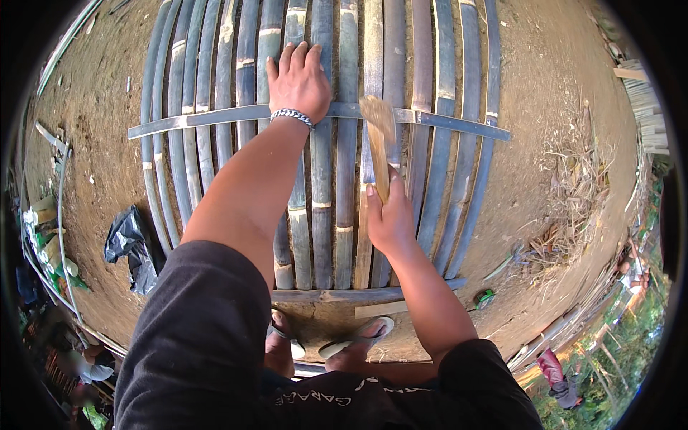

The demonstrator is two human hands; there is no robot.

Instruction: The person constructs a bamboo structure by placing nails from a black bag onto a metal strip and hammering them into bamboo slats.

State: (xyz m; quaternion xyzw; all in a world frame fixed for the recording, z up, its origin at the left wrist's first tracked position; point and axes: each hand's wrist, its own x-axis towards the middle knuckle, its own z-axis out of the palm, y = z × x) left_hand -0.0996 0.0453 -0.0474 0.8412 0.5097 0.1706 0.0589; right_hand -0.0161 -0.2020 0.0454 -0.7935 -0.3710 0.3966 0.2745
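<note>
A panel of long, dark split-bamboo slats [322,240] lies on the ground before me, with narrow gaps between the slats. Across it runs a thin bamboo crosspiece [229,116]. My left hand [299,84] rests on the panel with its fingers stretched out over the slats, the wrist just by the crosspiece. In my right hand [393,221] is the handle of a wooden mallet [378,122], the fingers wrapped round it. The mallet's head is smeared by motion and appears over the crosspiece, right of centre; whether it touches the bamboo I cannot tell.
Another bamboo bar [337,294] spans the panel's near end, in front of my sandalled feet [357,337]. A black plastic bag [131,247] lies on the dirt at left. Dry shavings [573,215] are heaped at right, with a small green object [484,298] nearby.
</note>
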